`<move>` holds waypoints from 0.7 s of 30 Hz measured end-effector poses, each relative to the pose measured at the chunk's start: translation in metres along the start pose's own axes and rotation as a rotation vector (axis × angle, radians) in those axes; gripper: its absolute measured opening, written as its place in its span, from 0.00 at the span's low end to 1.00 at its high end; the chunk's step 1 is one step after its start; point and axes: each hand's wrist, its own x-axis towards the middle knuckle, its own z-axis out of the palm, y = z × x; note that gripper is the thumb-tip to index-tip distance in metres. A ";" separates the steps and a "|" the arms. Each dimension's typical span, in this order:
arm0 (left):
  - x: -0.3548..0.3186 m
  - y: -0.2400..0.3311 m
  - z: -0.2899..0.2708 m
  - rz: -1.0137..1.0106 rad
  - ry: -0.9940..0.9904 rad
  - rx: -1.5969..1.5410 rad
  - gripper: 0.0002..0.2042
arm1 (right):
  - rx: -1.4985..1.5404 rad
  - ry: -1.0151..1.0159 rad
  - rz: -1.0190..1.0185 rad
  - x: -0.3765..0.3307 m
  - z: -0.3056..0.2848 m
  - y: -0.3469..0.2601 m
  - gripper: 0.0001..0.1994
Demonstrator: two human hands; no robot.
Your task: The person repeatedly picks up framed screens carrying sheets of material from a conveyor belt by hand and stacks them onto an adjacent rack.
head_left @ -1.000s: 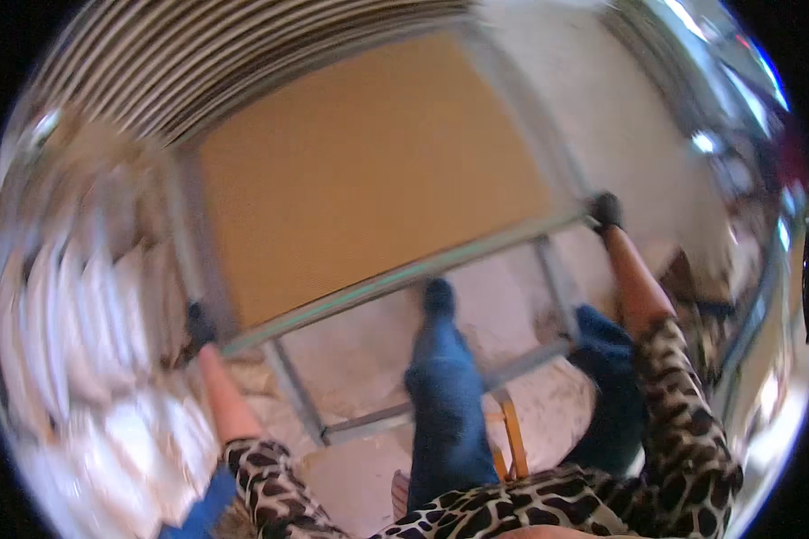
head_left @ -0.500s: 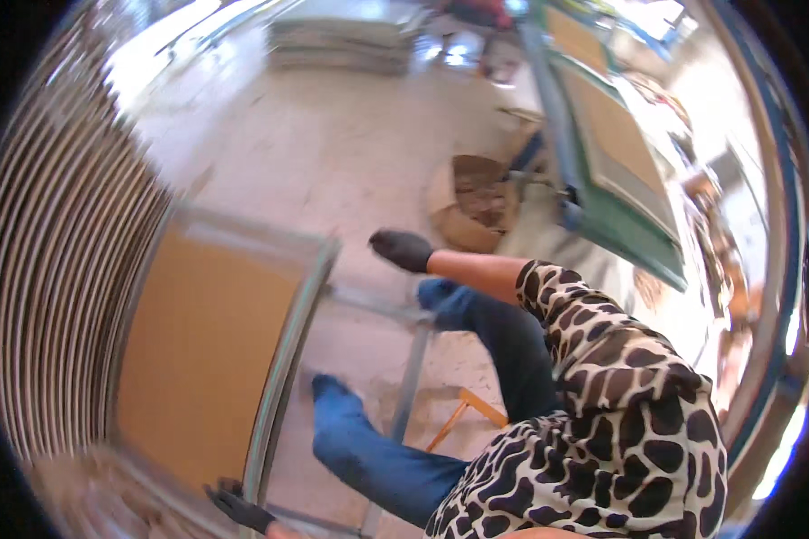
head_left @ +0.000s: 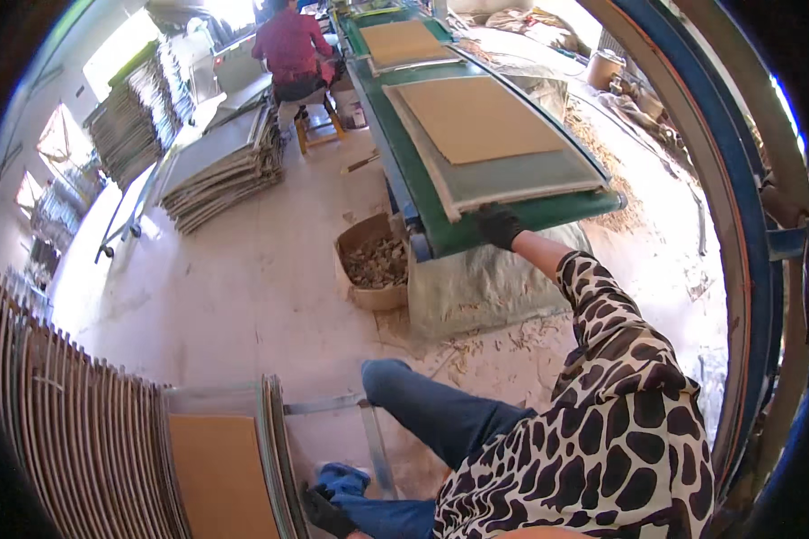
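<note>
Tan rectangular sheet (head_left: 476,117) on a pale-rimmed grey mesh screen (head_left: 503,184), at the near end of a green conveyor belt (head_left: 557,207)

The sheet lies flat, leaving a strip of mesh bare toward the wearer. Farther up the belt rests another tan sheet (head_left: 403,43). Below the near end hangs a dull grey-green cover (head_left: 485,292), and just beside it an open cardboard box (head_left: 377,299) of brown scraps takes up floor by the corner. At lower left, a tan panel (head_left: 220,476) sits against a grey mesh frame, next to a dense row of upright thin-edged frames (head_left: 81,413). A grey metal stand (head_left: 377,449) and the wearer's blue-jeaned legs (head_left: 445,404) fill the gap between that row and the belt. Beyond are a stack of grey frames (head_left: 216,171) and a person in a red top (head_left: 289,43) on an orange-yellow stool (head_left: 319,139).

The right arm reaches forward, its dark-gloved right hand (head_left: 500,226) at the screen's near edge, close to the left corner; whether the fingers grip is unclear. The dark-gloved left hand (head_left: 329,514) hangs low beside the grey frame's edge; its grasp cannot be made out.
</note>
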 end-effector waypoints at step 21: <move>-0.009 0.055 0.080 -0.240 -0.242 -0.264 0.17 | -0.169 -0.036 0.005 -0.108 0.048 0.137 0.18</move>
